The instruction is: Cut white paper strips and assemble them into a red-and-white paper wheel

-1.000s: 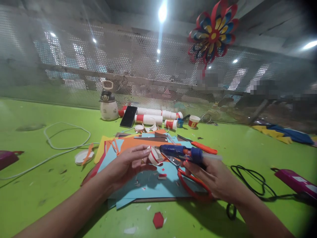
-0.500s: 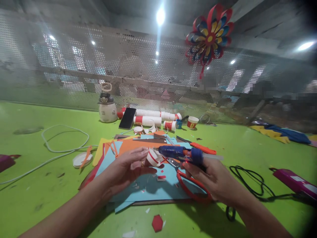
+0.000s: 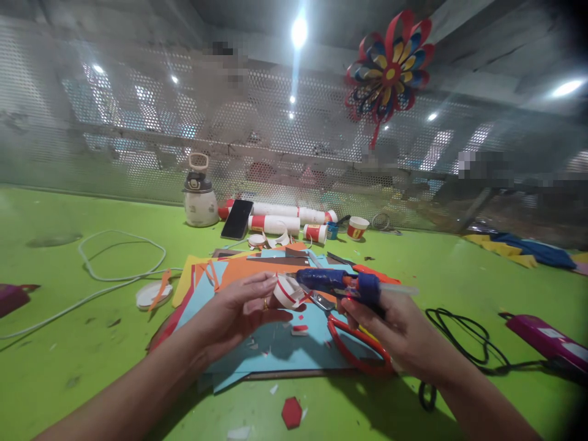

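Note:
Between the fingers of my left hand (image 3: pixel 245 303) is a cut paper cup piece (image 3: pixel 288 291), a white ring with a red stripe. My right hand (image 3: pixel 390 324) is wrapped round a blue hot glue gun (image 3: pixel 326 280), a clear glue stick jutting from its back end. The gun's nozzle points left at the cup piece; whether the two touch I cannot tell. Below the gun, scissors with red handles (image 3: pixel 358 348) lie on light blue paper (image 3: pixel 261 355), among small red and white scraps.
Behind the paper pile are a phone (image 3: pixel 237 219), stacked paper cups (image 3: pixel 275 225), a single cup (image 3: pixel 357 228) and a white bottle (image 3: pixel 201 207). A black cord (image 3: pixel 463 327) runs at the right near a purple power strip (image 3: pixel 549 337). A red hexagon (image 3: pixel 291 413) lies in front.
Both hands hold nearly the same pose. The glue gun and the cup piece have shifted very slightly to the right; nothing has been let go.

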Motion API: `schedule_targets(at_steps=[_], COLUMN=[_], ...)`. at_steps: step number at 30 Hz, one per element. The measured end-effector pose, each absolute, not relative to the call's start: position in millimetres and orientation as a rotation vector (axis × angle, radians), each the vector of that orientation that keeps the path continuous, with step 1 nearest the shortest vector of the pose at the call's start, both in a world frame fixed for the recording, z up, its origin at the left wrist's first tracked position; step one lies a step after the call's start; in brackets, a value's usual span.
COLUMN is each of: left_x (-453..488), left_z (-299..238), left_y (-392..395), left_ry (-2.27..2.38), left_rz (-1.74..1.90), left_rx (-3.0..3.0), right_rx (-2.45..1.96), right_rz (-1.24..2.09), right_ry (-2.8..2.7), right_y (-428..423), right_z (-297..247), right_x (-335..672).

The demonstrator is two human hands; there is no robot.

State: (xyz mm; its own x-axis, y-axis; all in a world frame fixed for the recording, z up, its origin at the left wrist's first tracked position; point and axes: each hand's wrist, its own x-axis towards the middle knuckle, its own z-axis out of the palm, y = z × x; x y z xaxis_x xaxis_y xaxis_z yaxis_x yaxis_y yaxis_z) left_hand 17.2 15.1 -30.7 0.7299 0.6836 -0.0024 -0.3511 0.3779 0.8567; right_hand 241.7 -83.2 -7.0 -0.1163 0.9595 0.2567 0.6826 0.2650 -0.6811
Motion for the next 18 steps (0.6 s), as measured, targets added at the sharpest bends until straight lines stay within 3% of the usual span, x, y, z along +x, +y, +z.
schedule_targets(at_steps=[18], left_x=[16.8], left_z=[-30.8], left_y=[14.0], left_ry=[0.38], left_rz=[0.68], left_rx=[1.008], right_rx=[-1.517], right_rz=[0.507], right_ry=[-1.855], right_y=[-82.8], right_z=[-5.7], right_x=[240.1])
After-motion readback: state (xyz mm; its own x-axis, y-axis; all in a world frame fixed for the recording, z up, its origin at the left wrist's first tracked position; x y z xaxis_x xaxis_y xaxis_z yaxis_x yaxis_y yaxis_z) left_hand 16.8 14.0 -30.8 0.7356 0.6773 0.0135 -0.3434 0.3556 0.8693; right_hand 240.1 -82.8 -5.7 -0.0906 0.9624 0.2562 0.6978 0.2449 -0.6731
